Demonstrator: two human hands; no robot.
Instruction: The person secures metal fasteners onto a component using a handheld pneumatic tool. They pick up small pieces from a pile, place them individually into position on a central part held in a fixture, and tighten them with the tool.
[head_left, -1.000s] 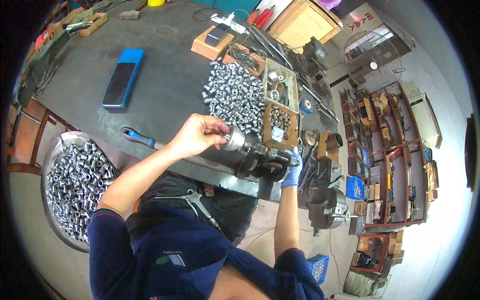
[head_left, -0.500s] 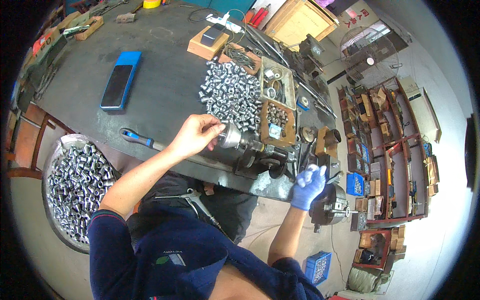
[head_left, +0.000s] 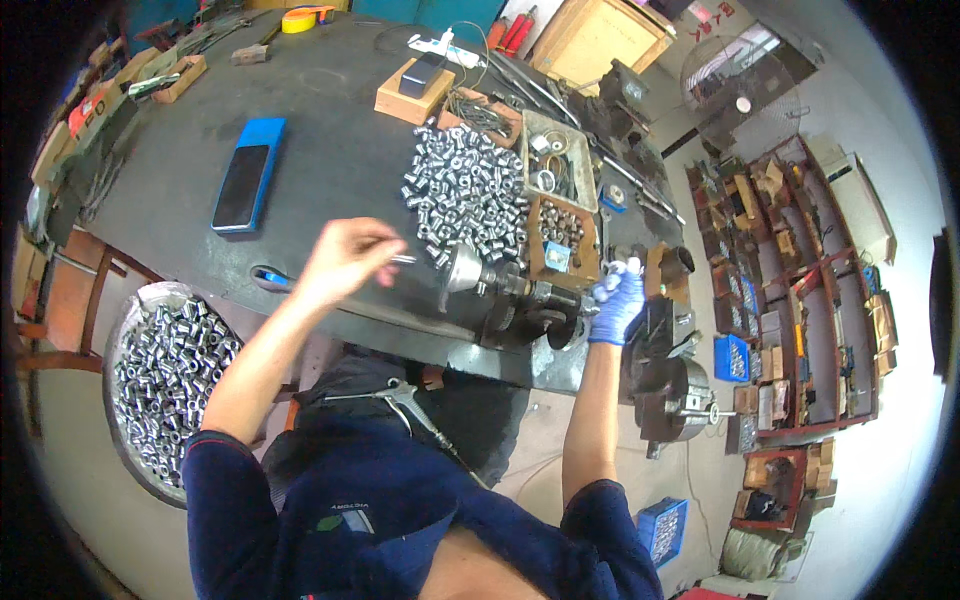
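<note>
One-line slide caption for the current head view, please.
Bare left hand holding a small metal piece, gloved right hand beside a fixture, and a heap of metal fittings on the table.

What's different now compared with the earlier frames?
The left hand has moved left, away from the metal cone, with a small shiny piece showing in its fingers. The gloved right hand, after swinging out to the right, is back near the right end of the bench fixture; contact is unclear. The pile of fittings and air gun stayed put.
</note>
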